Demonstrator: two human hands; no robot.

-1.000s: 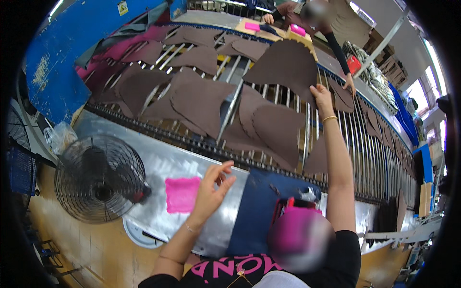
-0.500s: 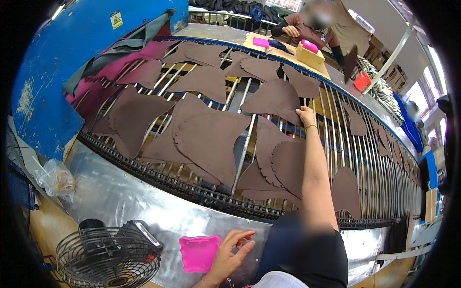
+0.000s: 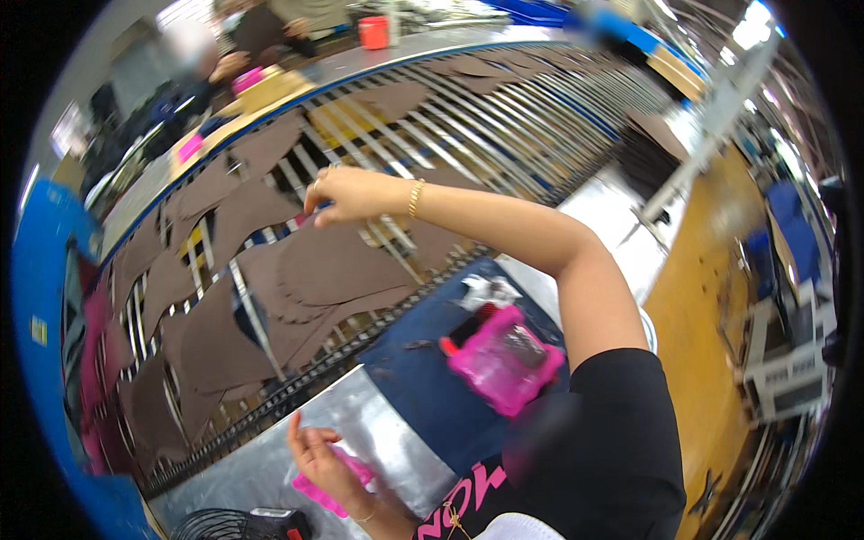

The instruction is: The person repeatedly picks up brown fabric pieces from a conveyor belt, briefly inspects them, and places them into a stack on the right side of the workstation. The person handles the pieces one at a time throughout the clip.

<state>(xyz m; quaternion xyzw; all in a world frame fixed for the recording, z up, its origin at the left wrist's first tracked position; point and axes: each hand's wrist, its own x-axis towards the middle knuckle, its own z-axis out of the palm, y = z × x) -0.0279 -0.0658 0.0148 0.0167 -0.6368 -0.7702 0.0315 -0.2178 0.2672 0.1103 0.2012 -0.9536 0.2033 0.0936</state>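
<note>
- right hand [image 3: 346, 193] out over the roller rack [image 3: 504, 117], fingers pinched on the edge of a brown leather piece [image 3: 328, 270].
- left hand [image 3: 319, 459] low on the metal table [image 3: 378, 423], fingers curled around one pink pad [image 3: 333, 490].
- about a dozen leather pieces overlap across the rack; bare rollers open toward the right.
- one pink case [image 3: 504, 360] on a blue mat [image 3: 432, 360].

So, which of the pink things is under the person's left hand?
The flat pink sheet on the metal table, touched by the left hand. The other, a pink clear-topped box, lies apart on the dark blue mat.
</note>
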